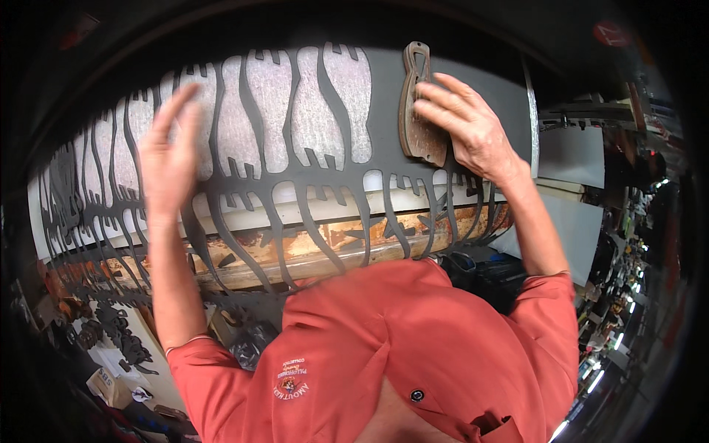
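From where I'm standing, the right grip (473, 122) is at the brown block (425, 140), its fingers laid across the face from the right-hand edge. I can't tell whether it is clenched round the block or only resting there, since the thumb is hard to make out. The block is thick and curvy, with a small hole at the end farthest from the person, and it lies just left of that grip's palm, on top of a dark sheet (502, 81). Plain sheet spreads beyond and to the right of this grip.

Well off to the left, the left grip (173, 148) is released and holds nothing that I can see, its fingers spread and blurred over the sheet. I can't say whether it touches. Around it, and between the two grips, runs a row of pale, wavy shapes (269, 103) with notched ends, set within the sheet. Nearer the person than both grips, the sheet hangs in thin curved strips past the white edge of the desk (255, 220) and over a worn yellow-brown beam (340, 232). Below the left grip, dark scraps (122, 336) are heaped; to the right of the right grip stands a pale panel (572, 155)
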`<act>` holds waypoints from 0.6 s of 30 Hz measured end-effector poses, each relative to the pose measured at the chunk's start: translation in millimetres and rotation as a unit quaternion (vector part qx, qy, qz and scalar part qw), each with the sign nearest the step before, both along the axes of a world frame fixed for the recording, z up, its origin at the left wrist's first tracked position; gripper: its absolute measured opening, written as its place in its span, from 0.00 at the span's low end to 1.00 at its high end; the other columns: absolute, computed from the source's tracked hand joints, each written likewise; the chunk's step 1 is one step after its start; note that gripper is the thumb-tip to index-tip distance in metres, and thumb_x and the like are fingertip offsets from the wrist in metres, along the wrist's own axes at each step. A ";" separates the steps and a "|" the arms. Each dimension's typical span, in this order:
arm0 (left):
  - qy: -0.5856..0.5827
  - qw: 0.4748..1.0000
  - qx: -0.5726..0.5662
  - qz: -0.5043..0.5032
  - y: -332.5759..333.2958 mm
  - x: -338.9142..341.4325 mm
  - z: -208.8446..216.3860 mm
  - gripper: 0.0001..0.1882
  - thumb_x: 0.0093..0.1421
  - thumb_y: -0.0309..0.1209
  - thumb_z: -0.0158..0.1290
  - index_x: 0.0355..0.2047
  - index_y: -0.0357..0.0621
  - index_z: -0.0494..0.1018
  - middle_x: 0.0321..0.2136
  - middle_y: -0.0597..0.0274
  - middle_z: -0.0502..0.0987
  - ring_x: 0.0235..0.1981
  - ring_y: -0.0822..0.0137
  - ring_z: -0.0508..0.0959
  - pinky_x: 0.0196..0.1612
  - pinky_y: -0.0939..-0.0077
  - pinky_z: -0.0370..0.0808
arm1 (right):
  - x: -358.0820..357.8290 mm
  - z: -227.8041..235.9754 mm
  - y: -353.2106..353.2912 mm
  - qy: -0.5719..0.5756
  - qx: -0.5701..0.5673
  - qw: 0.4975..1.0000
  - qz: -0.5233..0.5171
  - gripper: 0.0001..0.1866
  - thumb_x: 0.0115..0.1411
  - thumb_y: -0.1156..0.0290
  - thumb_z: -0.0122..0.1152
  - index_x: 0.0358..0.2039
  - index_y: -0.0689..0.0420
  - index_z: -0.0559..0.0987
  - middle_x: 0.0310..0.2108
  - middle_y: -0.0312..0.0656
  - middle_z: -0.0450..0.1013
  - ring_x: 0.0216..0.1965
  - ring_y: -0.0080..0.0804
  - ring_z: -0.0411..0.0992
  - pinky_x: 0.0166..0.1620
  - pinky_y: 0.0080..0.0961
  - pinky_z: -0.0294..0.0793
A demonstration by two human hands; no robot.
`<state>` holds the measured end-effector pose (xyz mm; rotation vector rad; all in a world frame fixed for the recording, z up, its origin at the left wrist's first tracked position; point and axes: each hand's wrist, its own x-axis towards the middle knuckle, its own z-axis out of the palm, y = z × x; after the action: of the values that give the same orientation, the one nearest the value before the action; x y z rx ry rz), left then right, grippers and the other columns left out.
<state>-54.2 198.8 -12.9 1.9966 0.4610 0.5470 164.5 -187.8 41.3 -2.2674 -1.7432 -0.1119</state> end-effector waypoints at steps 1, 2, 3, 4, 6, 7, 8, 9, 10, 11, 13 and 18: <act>-0.005 0.999 -0.013 -0.050 -30.3 8.6 2.9 0.19 0.71 0.34 0.60 0.60 0.44 0.81 0.59 0.50 0.82 0.63 0.57 0.80 0.67 0.60 0.74 | -6.4 -6.1 1.3 0.056 0.109 0.991 -0.051 0.28 0.59 0.87 0.60 0.59 0.55 0.83 0.63 0.45 0.77 0.66 0.52 0.72 0.69 0.45 0.73; -0.014 0.996 0.017 -0.087 -61.1 12.5 6.4 0.18 0.71 0.33 0.61 0.59 0.44 0.81 0.59 0.45 0.81 0.63 0.55 0.79 0.67 0.58 0.74 | -20.0 -9.9 -0.2 0.188 0.132 0.954 -0.194 0.28 0.64 0.78 0.66 0.66 0.62 0.77 0.65 0.53 0.74 0.66 0.54 0.72 0.69 0.44 0.72; -0.026 0.989 0.070 -0.128 -86.3 19.6 7.3 0.18 0.70 0.33 0.61 0.59 0.45 0.81 0.59 0.41 0.81 0.64 0.51 0.78 0.68 0.57 0.74 | -33.9 -16.2 1.0 0.259 0.156 0.926 -0.226 0.34 0.63 0.70 0.70 0.68 0.65 0.73 0.66 0.58 0.72 0.66 0.54 0.71 0.69 0.44 0.72; -0.030 0.983 0.073 -0.164 -111.7 24.8 5.7 0.21 0.69 0.32 0.62 0.61 0.42 0.79 0.59 0.39 0.80 0.66 0.47 0.76 0.69 0.54 0.73 | -47.5 -24.6 4.7 0.347 0.177 0.873 -0.292 0.41 0.62 0.63 0.75 0.70 0.69 0.69 0.67 0.62 0.70 0.67 0.55 0.71 0.68 0.45 0.72; -0.017 0.970 0.107 -0.218 -147.4 42.1 -2.7 0.23 0.67 0.29 0.63 0.61 0.36 0.77 0.59 0.40 0.80 0.67 0.44 0.74 0.70 0.51 0.72 | -61.9 -46.0 19.1 0.095 0.120 0.960 -0.232 0.49 0.53 0.57 0.81 0.69 0.70 0.69 0.67 0.70 0.65 0.64 0.63 0.70 0.65 0.50 0.72; -0.034 0.957 0.191 -0.214 -155.6 49.4 -7.4 0.24 0.65 0.26 0.63 0.61 0.35 0.77 0.60 0.41 0.79 0.68 0.44 0.74 0.70 0.51 0.71 | -65.1 -54.7 25.4 0.087 0.156 0.951 -0.254 0.45 0.53 0.61 0.80 0.66 0.70 0.72 0.65 0.70 0.66 0.61 0.63 0.71 0.64 0.49 0.73; -0.005 0.935 0.275 -0.223 -160.8 54.8 -12.5 0.25 0.63 0.24 0.64 0.61 0.35 0.77 0.61 0.42 0.78 0.69 0.44 0.73 0.71 0.51 0.70 | -67.4 -61.0 29.0 0.086 0.171 0.943 -0.273 0.41 0.52 0.64 0.79 0.64 0.70 0.75 0.64 0.69 0.68 0.59 0.62 0.72 0.62 0.49 0.74; -0.048 0.937 0.282 -0.200 -165.0 52.4 -15.6 0.27 0.61 0.22 0.64 0.61 0.34 0.76 0.61 0.44 0.78 0.69 0.43 0.72 0.70 0.51 0.71 | -69.1 -64.4 30.6 0.084 0.206 0.938 -0.267 0.39 0.51 0.66 0.78 0.62 0.70 0.76 0.64 0.69 0.68 0.58 0.61 0.73 0.61 0.48 0.74; -0.053 0.939 0.274 -0.200 -164.4 55.2 -20.0 0.27 0.60 0.22 0.64 0.61 0.34 0.76 0.62 0.45 0.78 0.69 0.43 0.72 0.70 0.52 0.71 | -69.7 -67.4 33.2 0.086 0.227 0.935 -0.258 0.37 0.50 0.68 0.77 0.60 0.69 0.78 0.63 0.69 0.69 0.57 0.60 0.73 0.60 0.48 0.75; -0.054 0.942 0.261 -0.203 -164.3 54.0 -22.8 0.27 0.60 0.22 0.65 0.61 0.34 0.76 0.62 0.45 0.78 0.69 0.43 0.72 0.70 0.52 0.72 | -71.7 -68.6 35.0 0.094 0.255 0.927 -0.258 0.35 0.50 0.69 0.76 0.59 0.69 0.79 0.62 0.68 0.69 0.56 0.59 0.74 0.59 0.47 0.75; -0.059 0.947 0.242 -0.204 -162.0 51.9 -26.4 0.27 0.60 0.21 0.65 0.61 0.35 0.76 0.62 0.46 0.78 0.69 0.43 0.72 0.70 0.52 0.71 | -73.1 -68.0 39.4 0.077 0.252 0.938 -0.226 0.33 0.50 0.71 0.75 0.57 0.69 0.80 0.62 0.69 0.70 0.55 0.60 0.74 0.58 0.46 0.77; -0.055 0.947 0.241 -0.205 -161.3 50.2 -26.6 0.27 0.60 0.22 0.65 0.61 0.35 0.76 0.62 0.46 0.78 0.68 0.42 0.72 0.70 0.51 0.72 | -74.9 -68.6 54.2 0.085 0.235 0.936 -0.249 0.31 0.49 0.72 0.76 0.55 0.67 0.81 0.63 0.69 0.69 0.56 0.61 0.73 0.58 0.47 0.77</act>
<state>-3.9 37.5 -39.5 2.4233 -0.1833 0.5355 89.6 -133.6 -27.3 -2.2082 -0.8994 -0.3772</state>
